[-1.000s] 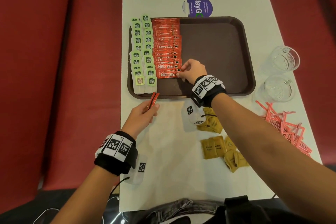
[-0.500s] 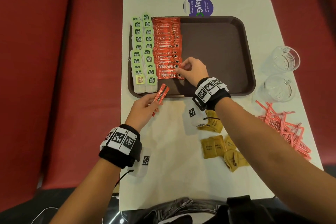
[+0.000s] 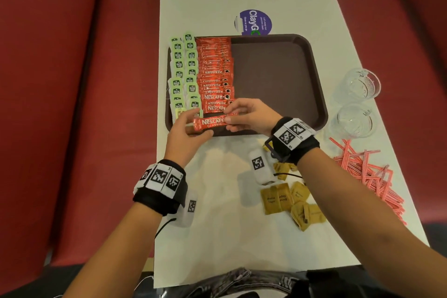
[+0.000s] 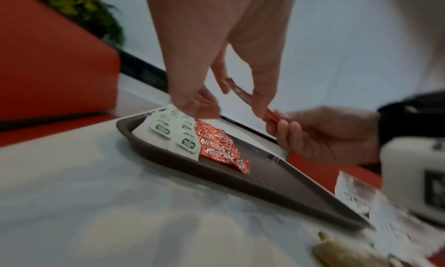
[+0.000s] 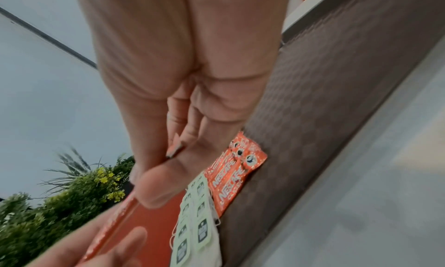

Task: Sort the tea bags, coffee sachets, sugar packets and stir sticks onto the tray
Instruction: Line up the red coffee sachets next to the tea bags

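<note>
A brown tray holds two columns of green-tagged tea bags along its left side, with a column of red coffee sachets beside them. Over the tray's near left edge, both hands hold one red coffee sachet level. My left hand pinches its left end and my right hand pinches its right end. In the left wrist view the sachet hangs above the tray. Brown sugar packets and red-striped stir sticks lie on the white table.
Two glass cups stand to the right of the tray. A purple round sticker sits behind it. The tray's right half shows bare brown surface. Red bench seats flank the narrow table on both sides.
My left hand carried the sachet from the table's near side up over the tray's edge. My right hand left the sachet column and took hold of the sachet's right end.
</note>
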`<state>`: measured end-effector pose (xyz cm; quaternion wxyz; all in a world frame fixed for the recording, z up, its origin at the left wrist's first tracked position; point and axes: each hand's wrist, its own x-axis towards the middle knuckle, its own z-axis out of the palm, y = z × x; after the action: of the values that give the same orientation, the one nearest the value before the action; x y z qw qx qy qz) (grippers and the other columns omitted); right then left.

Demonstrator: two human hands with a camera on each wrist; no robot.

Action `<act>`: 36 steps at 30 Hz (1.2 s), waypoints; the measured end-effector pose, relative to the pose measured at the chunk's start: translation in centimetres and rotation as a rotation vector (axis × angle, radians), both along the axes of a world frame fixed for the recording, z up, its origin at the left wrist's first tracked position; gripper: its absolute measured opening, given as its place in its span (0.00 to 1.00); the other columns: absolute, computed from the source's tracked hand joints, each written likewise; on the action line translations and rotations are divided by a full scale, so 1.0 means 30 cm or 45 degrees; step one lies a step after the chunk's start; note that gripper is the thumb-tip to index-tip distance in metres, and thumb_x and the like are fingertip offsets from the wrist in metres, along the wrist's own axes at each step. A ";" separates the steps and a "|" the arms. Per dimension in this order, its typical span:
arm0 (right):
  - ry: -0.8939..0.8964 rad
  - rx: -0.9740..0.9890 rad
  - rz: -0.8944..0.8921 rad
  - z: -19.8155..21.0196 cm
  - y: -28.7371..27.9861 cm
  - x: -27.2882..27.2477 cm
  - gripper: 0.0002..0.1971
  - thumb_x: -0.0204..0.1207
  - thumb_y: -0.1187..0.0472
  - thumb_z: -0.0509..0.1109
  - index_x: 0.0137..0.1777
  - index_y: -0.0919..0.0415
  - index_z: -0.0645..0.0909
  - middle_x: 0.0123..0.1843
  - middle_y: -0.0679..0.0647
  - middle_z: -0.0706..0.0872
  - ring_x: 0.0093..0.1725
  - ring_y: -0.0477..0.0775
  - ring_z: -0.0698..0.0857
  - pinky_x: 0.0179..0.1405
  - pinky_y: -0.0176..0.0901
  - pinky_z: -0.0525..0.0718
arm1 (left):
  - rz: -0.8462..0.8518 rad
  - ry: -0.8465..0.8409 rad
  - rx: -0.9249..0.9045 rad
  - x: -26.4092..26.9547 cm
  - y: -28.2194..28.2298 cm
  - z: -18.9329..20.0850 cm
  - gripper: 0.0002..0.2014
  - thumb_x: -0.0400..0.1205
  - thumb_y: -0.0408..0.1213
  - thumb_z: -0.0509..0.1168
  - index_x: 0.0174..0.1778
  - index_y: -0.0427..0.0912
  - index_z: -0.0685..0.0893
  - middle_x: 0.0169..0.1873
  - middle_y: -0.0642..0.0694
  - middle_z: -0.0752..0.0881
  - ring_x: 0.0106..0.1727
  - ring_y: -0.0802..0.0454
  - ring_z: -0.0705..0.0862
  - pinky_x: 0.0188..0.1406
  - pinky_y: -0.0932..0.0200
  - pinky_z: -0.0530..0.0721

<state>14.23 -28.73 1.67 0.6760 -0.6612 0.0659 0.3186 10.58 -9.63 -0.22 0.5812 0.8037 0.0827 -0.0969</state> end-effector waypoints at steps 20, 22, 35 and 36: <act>-0.067 -0.872 -0.234 -0.144 -0.011 0.134 0.12 0.67 0.61 0.79 0.33 0.53 0.76 0.45 0.55 0.86 0.47 0.53 0.87 0.45 0.44 0.88 | -0.576 -0.085 1.064 0.237 -0.050 0.001 0.16 0.80 0.40 0.66 0.63 0.43 0.80 0.57 0.41 0.81 0.59 0.44 0.80 0.54 0.48 0.81; -0.081 -0.891 -0.232 -0.150 0.007 0.141 0.13 0.66 0.60 0.80 0.32 0.53 0.75 0.44 0.55 0.87 0.48 0.54 0.88 0.51 0.50 0.88 | -0.641 -0.106 1.107 0.248 -0.067 -0.004 0.18 0.80 0.40 0.66 0.65 0.41 0.78 0.58 0.40 0.81 0.60 0.42 0.80 0.56 0.47 0.81; -0.099 -0.907 -0.246 -0.160 0.024 0.145 0.16 0.66 0.61 0.80 0.48 0.58 0.75 0.46 0.54 0.85 0.39 0.49 0.86 0.39 0.37 0.86 | -0.871 -0.077 1.301 0.289 -0.133 -0.042 0.12 0.83 0.29 0.59 0.62 0.35 0.78 0.57 0.34 0.80 0.58 0.35 0.80 0.54 0.45 0.79; -0.095 -0.905 -0.230 -0.156 0.023 0.145 0.17 0.67 0.61 0.80 0.52 0.59 0.76 0.45 0.53 0.84 0.39 0.48 0.85 0.38 0.34 0.83 | -0.861 -0.081 1.309 0.292 -0.133 -0.044 0.12 0.83 0.29 0.58 0.61 0.35 0.78 0.57 0.34 0.80 0.58 0.35 0.80 0.53 0.45 0.79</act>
<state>18.57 -28.06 -3.01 0.4314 -0.8574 0.2060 0.1905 19.34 -13.63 -1.54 0.0585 0.9653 -0.1580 -0.1994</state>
